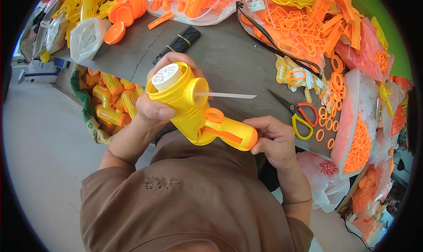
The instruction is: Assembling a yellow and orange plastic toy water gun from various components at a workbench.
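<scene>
A yellow toy bubble gun is held above the table's near edge, in front of my chest. Its round white nozzle, full of holes, faces up at the left. My left hand wraps around the barrel, thumb on the near side. With thumb and fingers, my right hand grips the orange-capped end of the handle. An orange ring-shaped trigger sits where handle and body meet. From a round opening in the body, a thin white strip sticks out to the right.
Scissors with red and yellow handles lie right, beside loose orange rings and small stickers. A tub holds orange parts. Banded black pieces and orange cups lie farther back. A bag of yellow bodies stands left.
</scene>
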